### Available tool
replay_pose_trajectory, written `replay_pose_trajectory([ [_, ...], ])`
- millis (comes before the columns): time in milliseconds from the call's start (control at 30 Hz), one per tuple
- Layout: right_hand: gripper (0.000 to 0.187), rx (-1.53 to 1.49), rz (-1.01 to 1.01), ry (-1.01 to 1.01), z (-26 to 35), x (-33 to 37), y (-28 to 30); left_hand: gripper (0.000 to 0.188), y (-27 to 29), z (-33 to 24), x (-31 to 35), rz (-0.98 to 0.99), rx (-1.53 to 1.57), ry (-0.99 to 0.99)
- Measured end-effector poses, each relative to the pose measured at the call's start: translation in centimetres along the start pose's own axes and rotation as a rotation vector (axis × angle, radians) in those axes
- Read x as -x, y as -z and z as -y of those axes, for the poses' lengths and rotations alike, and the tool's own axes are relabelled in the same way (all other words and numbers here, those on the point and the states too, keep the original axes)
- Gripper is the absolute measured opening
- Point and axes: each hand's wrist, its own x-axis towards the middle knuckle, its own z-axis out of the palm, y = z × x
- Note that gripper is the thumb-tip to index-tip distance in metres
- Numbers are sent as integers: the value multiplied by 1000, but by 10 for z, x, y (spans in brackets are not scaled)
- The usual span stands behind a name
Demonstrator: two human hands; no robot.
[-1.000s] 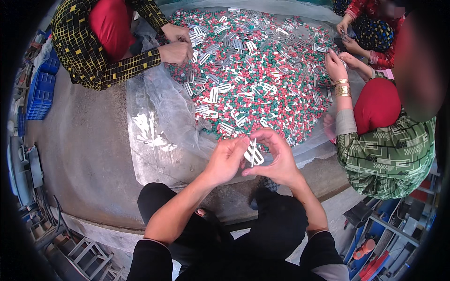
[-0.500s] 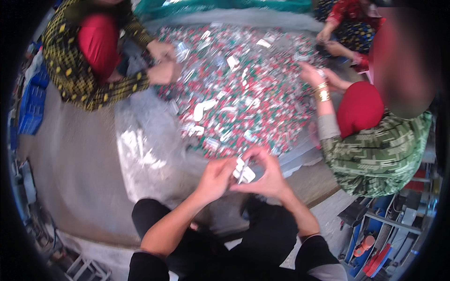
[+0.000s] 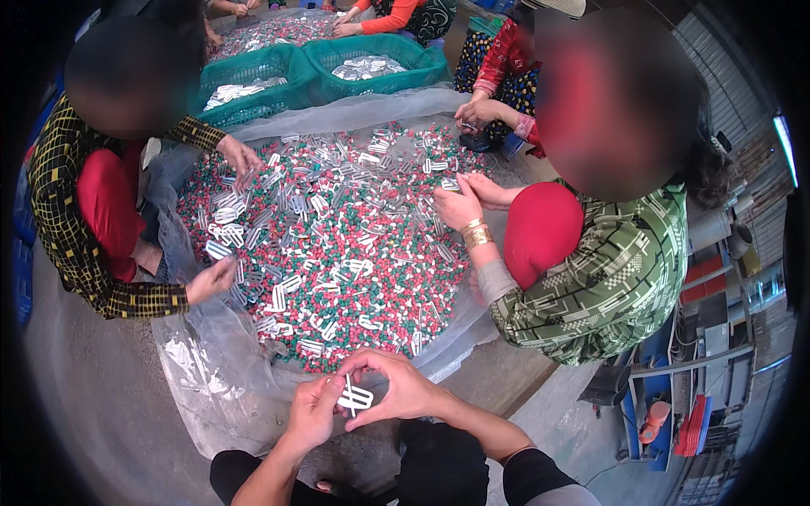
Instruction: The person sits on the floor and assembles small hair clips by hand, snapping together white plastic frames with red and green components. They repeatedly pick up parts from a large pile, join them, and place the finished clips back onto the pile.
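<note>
At the lower middle of the frame I had a white slotted piece (image 3: 361, 396) between my two hands, in front of my dark-clad knees (image 3: 443, 464). My left hand (image 3: 314, 413) pinched its left side between thumb and fingers. My right hand (image 3: 401, 390) curved about it in a C, fingertips at its upper end and thumb at its lower; a thin pale strip showed edge-on there, and I couldn't tell whether it was a separate piece.

Just beyond my hands, a heap of red, green and white pellets (image 3: 384, 282) filled the centre, strewn with slotted pieces, on a clear plastic sheet (image 3: 232, 341). At the left, a co-worker's hand (image 3: 213, 281) held another such piece. Two green baskets (image 3: 261, 101) with pale pieces inside stood at the upper left and top centre.
</note>
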Motion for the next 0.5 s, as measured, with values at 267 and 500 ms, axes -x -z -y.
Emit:
replay_pose_trajectory([
  [267,66,-105,-111,80,4,5,-12,35,-23,-13,21,-188,-30,-176],
  [500,68,56,-148,149,-6,10,-6,33,-31,-1,15,-276,-135,-248],
])
